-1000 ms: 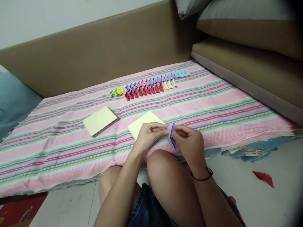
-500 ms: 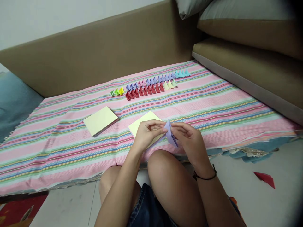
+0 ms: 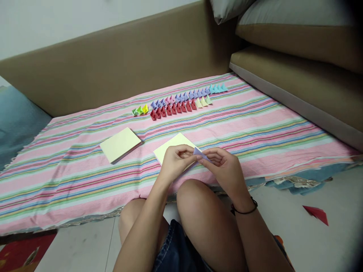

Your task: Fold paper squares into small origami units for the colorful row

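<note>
Between my two hands is a folded piece of lilac paper (image 3: 199, 152), its pointed tip facing up and its lower part hidden by fingers. My left hand (image 3: 179, 156) pinches its left side between thumb and fingers. On the other side, my right hand (image 3: 222, 162) grips the same paper, thumb in front and fingers behind. Under and behind my left hand lies a pale yellow sheet or stack of paper (image 3: 174, 145) on the striped cloth (image 3: 85, 177).
A stack of pale yellow paper (image 3: 120, 144) lies to the left. Farther back stand rows of small folded paper pieces: dark red (image 3: 174, 108), lilac (image 3: 181, 97), turquoise (image 3: 218, 88) and green (image 3: 140, 110). A red folded paper (image 3: 317, 214) rests on the floor at right.
The lilac paper has been turned and folded smaller; its lower point no longer hangs below the fingers. My right thumb has come round to its front, closer to my left hand.
</note>
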A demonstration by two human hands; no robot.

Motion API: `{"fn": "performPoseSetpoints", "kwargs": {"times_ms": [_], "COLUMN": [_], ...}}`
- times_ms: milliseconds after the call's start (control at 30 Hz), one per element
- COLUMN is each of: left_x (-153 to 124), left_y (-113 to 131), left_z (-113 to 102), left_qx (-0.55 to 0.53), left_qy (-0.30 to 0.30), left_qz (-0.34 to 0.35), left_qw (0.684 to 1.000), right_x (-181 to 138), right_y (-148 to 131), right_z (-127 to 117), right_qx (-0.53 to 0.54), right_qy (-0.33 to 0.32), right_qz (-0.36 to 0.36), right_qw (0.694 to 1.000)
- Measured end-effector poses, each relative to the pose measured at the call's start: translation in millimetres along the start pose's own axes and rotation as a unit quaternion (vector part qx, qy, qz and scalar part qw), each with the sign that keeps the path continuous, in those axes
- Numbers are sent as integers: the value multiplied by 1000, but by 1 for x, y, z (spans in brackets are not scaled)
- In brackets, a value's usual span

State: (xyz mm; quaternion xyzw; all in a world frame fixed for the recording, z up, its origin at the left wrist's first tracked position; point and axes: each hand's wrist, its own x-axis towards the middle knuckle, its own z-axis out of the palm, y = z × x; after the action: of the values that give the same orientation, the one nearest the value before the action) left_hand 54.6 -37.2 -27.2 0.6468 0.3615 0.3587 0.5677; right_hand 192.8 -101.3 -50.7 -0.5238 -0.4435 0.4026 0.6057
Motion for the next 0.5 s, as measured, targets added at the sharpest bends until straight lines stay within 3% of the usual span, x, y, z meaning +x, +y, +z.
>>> {"fn": "performPoseSetpoints", "kwargs": {"times_ms": [133, 233, 333, 500], "left_x": [2, 2, 0, -2], "left_y": [3, 6, 8, 8], "left_z": [1, -1, -3, -1], "left_qx": [-31, -36, 23, 76], "left_qy": [43, 18, -11, 41], "left_qz": [14, 18, 13, 32], "left_qw": [998, 999, 1000, 996], "right_x": [1, 0, -1, 0], "right_y": [0, -2, -4, -4], "right_z": [-1, -2, -2, -2], "right_qx": [9, -36, -82, -33], "right_qy": [-4, 16, 23, -30], "right_qz": [-1, -23, -57, -25], "right_qw": [1000, 999, 995, 999]}}
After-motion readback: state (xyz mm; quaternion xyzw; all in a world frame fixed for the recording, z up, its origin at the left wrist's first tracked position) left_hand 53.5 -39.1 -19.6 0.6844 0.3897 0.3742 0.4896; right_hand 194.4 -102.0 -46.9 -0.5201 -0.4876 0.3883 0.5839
